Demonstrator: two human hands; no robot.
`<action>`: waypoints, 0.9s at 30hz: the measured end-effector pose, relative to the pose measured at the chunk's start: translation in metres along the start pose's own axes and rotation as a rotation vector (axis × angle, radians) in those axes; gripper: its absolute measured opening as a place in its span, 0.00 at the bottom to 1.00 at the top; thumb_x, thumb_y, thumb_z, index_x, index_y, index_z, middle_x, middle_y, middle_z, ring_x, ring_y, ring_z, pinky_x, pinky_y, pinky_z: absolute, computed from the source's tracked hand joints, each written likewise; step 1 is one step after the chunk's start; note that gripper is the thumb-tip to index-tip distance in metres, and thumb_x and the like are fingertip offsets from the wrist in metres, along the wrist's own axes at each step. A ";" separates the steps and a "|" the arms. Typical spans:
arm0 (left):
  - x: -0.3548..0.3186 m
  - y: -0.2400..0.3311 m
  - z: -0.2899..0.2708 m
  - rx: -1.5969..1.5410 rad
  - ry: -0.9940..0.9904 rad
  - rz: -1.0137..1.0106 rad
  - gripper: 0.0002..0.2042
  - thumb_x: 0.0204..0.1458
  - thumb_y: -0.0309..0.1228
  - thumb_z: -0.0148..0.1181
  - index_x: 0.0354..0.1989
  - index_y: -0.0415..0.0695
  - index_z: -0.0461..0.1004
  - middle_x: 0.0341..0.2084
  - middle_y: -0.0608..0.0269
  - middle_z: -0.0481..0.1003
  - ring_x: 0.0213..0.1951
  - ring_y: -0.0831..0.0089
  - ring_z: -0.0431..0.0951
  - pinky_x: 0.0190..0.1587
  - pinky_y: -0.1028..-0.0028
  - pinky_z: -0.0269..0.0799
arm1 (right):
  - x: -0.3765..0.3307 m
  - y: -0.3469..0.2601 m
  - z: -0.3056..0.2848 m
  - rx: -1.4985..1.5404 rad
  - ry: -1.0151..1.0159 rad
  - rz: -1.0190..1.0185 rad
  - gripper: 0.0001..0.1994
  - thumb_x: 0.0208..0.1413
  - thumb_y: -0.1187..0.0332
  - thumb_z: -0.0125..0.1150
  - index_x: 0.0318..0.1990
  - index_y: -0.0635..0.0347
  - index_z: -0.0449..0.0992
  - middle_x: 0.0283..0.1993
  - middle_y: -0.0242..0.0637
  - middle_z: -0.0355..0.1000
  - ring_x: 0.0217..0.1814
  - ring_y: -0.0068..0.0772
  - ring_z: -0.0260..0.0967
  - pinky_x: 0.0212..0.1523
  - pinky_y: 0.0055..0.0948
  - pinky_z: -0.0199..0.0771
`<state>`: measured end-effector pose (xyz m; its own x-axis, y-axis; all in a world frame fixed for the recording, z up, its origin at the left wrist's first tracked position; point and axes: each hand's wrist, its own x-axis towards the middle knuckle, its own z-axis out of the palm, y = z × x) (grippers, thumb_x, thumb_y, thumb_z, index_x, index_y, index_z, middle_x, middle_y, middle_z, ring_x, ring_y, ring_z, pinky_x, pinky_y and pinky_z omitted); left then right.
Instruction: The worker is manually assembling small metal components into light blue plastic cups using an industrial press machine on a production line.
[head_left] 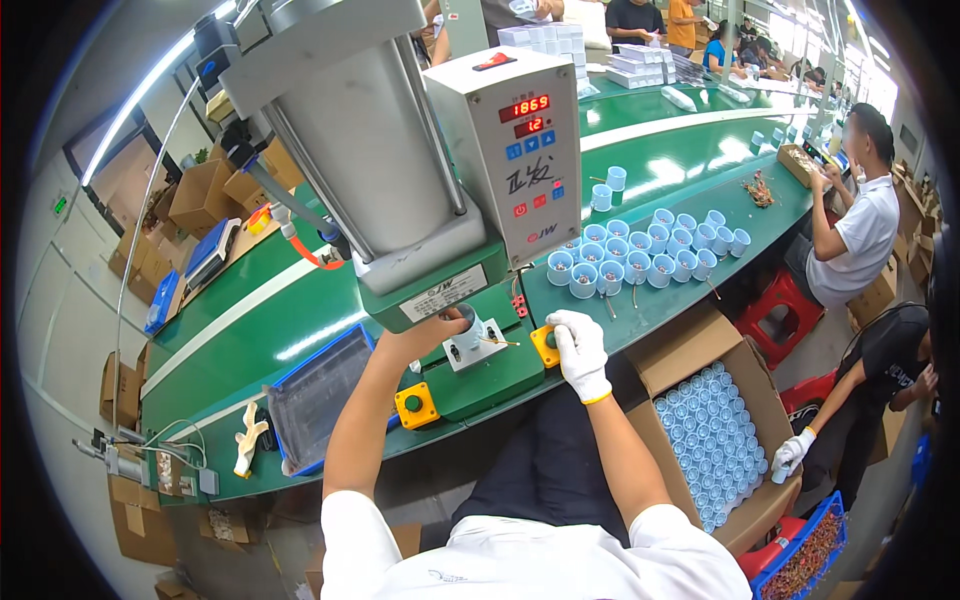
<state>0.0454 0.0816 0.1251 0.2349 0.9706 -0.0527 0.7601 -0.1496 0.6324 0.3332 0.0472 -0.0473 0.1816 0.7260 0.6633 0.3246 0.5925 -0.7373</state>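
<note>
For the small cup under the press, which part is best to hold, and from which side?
Probably the cup's outer wall, taken from the left front. It sits upright on the grey fixture, the press body hangs right above it, and the bare left hand already holds it from that side.

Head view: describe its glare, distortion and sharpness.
Head view: fisheye bends the long green workbench and blacks out the corners; ceiling lights glare in streaks across its glossy top; the white-gloved right hand and bare left hand look sharp; far workers blur.
</note>
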 end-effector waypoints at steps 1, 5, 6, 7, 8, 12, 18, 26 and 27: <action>0.003 0.001 -0.002 -0.002 -0.001 -0.002 0.14 0.53 0.37 0.78 0.41 0.39 0.88 0.35 0.61 0.87 0.40 0.72 0.84 0.47 0.69 0.80 | 0.000 0.000 0.000 0.006 -0.005 0.006 0.09 0.63 0.77 0.64 0.47 0.63 0.87 0.48 0.47 0.84 0.50 0.49 0.82 0.55 0.42 0.83; 0.010 -0.011 -0.008 0.051 -0.054 0.061 0.13 0.55 0.36 0.77 0.42 0.40 0.88 0.38 0.60 0.88 0.41 0.71 0.85 0.48 0.69 0.80 | 0.001 -0.002 0.004 0.023 -0.020 0.012 0.09 0.62 0.76 0.66 0.48 0.63 0.87 0.49 0.47 0.84 0.52 0.50 0.82 0.56 0.43 0.83; 0.009 -0.017 -0.010 0.041 -0.041 0.102 0.13 0.56 0.36 0.77 0.43 0.40 0.88 0.38 0.59 0.88 0.41 0.71 0.85 0.48 0.68 0.80 | 0.001 -0.003 0.008 0.029 -0.021 0.013 0.09 0.62 0.76 0.66 0.48 0.63 0.87 0.49 0.47 0.84 0.52 0.50 0.82 0.56 0.43 0.83; 0.004 -0.014 -0.012 0.042 -0.050 0.106 0.13 0.56 0.36 0.77 0.43 0.40 0.88 0.38 0.59 0.88 0.41 0.71 0.85 0.48 0.68 0.80 | 0.002 -0.006 0.007 -0.016 -0.028 -0.035 0.09 0.60 0.76 0.67 0.47 0.62 0.86 0.49 0.47 0.84 0.52 0.52 0.82 0.58 0.45 0.82; -0.008 -0.007 -0.012 -0.118 0.021 0.108 0.12 0.57 0.34 0.76 0.44 0.39 0.88 0.38 0.58 0.88 0.40 0.71 0.85 0.47 0.69 0.80 | 0.003 -0.007 0.002 -0.068 -0.033 -0.082 0.10 0.59 0.75 0.68 0.47 0.62 0.86 0.49 0.47 0.84 0.53 0.53 0.81 0.59 0.46 0.81; -0.063 -0.075 0.032 -0.103 0.339 0.027 0.12 0.60 0.27 0.74 0.50 0.37 0.87 0.43 0.51 0.87 0.45 0.62 0.88 0.52 0.64 0.82 | 0.002 -0.013 -0.015 -0.160 -0.036 -0.105 0.11 0.56 0.75 0.67 0.47 0.62 0.86 0.50 0.48 0.84 0.58 0.55 0.81 0.63 0.47 0.80; -0.150 -0.114 0.100 -0.060 0.698 0.032 0.10 0.51 0.26 0.80 0.38 0.34 0.86 0.45 0.50 0.86 0.52 0.52 0.87 0.56 0.57 0.82 | 0.000 -0.016 -0.005 -0.179 0.030 -0.270 0.09 0.53 0.77 0.68 0.41 0.61 0.86 0.50 0.45 0.85 0.58 0.56 0.82 0.63 0.49 0.81; -0.138 -0.126 0.079 0.365 0.715 0.408 0.10 0.48 0.26 0.81 0.34 0.34 0.85 0.45 0.51 0.86 0.49 0.52 0.86 0.50 0.59 0.83 | 0.015 -0.022 -0.002 -0.201 -0.002 -0.325 0.08 0.48 0.76 0.67 0.37 0.65 0.81 0.48 0.50 0.83 0.53 0.58 0.81 0.55 0.47 0.82; -0.143 -0.133 0.077 0.152 0.644 0.311 0.07 0.52 0.25 0.77 0.35 0.34 0.86 0.47 0.51 0.86 0.50 0.51 0.86 0.54 0.57 0.82 | 0.009 -0.023 -0.008 -0.177 -0.024 -0.280 0.11 0.51 0.76 0.65 0.43 0.66 0.83 0.52 0.50 0.83 0.56 0.57 0.81 0.61 0.47 0.81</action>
<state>-0.0433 -0.0519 -0.0109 0.0857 0.7904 0.6065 0.8032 -0.4150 0.4273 0.3351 0.0372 -0.0229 0.0410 0.5527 0.8324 0.5155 0.7019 -0.4915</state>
